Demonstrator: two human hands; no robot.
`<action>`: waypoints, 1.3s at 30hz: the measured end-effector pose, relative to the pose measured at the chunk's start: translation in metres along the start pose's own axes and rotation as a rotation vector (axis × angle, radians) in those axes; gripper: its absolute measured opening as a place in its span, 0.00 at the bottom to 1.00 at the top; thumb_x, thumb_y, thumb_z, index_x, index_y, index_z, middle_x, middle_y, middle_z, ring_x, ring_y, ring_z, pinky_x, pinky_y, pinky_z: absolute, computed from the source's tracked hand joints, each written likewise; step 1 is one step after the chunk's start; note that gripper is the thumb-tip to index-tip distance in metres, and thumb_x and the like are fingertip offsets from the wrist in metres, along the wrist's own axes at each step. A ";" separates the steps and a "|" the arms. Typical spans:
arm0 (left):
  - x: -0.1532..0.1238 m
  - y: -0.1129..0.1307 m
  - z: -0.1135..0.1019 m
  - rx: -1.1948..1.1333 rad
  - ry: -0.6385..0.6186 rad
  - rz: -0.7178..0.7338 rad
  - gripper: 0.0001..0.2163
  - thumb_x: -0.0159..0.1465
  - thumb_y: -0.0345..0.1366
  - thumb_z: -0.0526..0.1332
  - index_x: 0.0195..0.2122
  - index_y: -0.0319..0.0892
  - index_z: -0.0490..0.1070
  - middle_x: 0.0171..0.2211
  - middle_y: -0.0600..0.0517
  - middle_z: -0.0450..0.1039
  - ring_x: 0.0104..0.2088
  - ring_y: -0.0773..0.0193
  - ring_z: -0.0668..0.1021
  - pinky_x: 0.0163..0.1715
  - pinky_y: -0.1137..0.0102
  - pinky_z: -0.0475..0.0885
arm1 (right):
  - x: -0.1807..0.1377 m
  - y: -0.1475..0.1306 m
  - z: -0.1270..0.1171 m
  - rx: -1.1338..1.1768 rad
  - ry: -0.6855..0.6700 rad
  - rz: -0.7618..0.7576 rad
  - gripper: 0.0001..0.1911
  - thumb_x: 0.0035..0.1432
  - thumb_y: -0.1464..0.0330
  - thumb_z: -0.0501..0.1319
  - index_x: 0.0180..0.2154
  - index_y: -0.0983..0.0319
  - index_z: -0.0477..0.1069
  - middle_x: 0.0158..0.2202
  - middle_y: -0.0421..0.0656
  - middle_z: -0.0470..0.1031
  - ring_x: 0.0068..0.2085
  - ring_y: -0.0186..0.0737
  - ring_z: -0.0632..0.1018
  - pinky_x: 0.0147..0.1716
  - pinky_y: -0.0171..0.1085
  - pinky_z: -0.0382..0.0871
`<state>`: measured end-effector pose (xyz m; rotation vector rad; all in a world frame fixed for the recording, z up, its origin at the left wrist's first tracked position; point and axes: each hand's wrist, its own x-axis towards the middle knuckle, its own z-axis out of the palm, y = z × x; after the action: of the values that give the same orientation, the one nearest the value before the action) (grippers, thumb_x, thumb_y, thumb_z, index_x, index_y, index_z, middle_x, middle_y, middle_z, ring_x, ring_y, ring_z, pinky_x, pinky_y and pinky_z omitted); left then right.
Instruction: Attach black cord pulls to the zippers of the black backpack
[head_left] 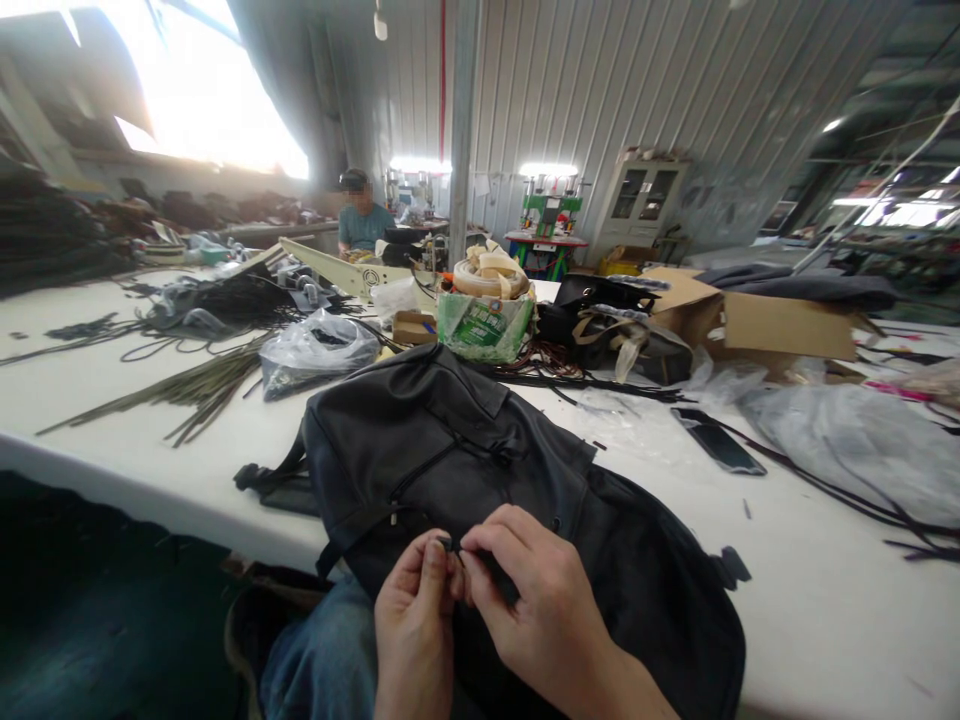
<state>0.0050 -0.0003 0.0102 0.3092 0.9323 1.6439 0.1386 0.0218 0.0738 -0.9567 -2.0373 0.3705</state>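
Observation:
A black backpack (465, 450) lies across the front edge of the white table, its near part hanging over toward my lap. Over its front, my left hand (420, 600) pinches a small black piece between thumb and fingers; it may be a strap end or a cord fitting, too small to tell. Right beside it, my right hand (532, 580) is closed in a pinch at the same small piece, fingertips almost touching the left ones. What the right fingertips grip is hidden. A dark drawcord with a knot (506, 450) lies on the bag above my hands.
On the white table (300, 460) are a clear plastic bag (319, 350), olive cords (199, 390), a green box (484, 325) with rolled tape, a cardboard box (787, 325) and a phone (720, 440). Farther back sits another person (364, 225).

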 end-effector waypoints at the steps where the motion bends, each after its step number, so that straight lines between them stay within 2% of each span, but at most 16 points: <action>1: 0.000 0.000 0.000 -0.004 0.005 0.000 0.27 0.52 0.52 0.87 0.42 0.38 0.83 0.26 0.54 0.76 0.25 0.69 0.74 0.28 0.75 0.75 | 0.000 0.000 0.000 0.005 -0.013 0.003 0.08 0.74 0.75 0.60 0.44 0.57 0.76 0.39 0.42 0.78 0.39 0.39 0.79 0.39 0.39 0.73; 8: 0.000 0.000 0.001 -0.005 -0.056 0.025 0.24 0.57 0.52 0.85 0.39 0.38 0.82 0.23 0.55 0.74 0.24 0.69 0.73 0.27 0.75 0.74 | 0.000 0.004 -0.001 -0.022 -0.038 0.008 0.08 0.76 0.73 0.61 0.49 0.57 0.78 0.40 0.43 0.79 0.39 0.40 0.80 0.40 0.39 0.75; 23: 0.003 -0.007 -0.007 0.010 0.010 0.009 0.27 0.51 0.53 0.87 0.41 0.39 0.85 0.27 0.52 0.79 0.25 0.69 0.77 0.27 0.77 0.76 | 0.002 0.005 0.003 -0.085 -0.041 -0.027 0.09 0.75 0.74 0.58 0.41 0.58 0.74 0.36 0.41 0.75 0.36 0.39 0.76 0.36 0.40 0.66; 32: 0.007 -0.019 -0.018 0.074 -0.039 0.062 0.22 0.60 0.52 0.82 0.45 0.41 0.85 0.29 0.52 0.81 0.27 0.68 0.78 0.29 0.76 0.77 | 0.002 0.006 0.000 -0.142 -0.096 -0.088 0.10 0.77 0.74 0.56 0.42 0.59 0.73 0.36 0.41 0.72 0.35 0.40 0.73 0.36 0.42 0.63; 39: 0.007 -0.025 -0.023 0.151 0.005 0.095 0.24 0.60 0.54 0.82 0.47 0.40 0.85 0.32 0.51 0.84 0.29 0.66 0.81 0.31 0.75 0.80 | 0.000 0.010 0.004 -0.208 -0.069 -0.133 0.10 0.77 0.74 0.56 0.40 0.59 0.71 0.35 0.42 0.71 0.36 0.40 0.72 0.35 0.43 0.60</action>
<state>0.0059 -0.0032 -0.0244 0.4588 1.0621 1.6641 0.1407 0.0290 0.0656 -0.9352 -2.2209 0.1232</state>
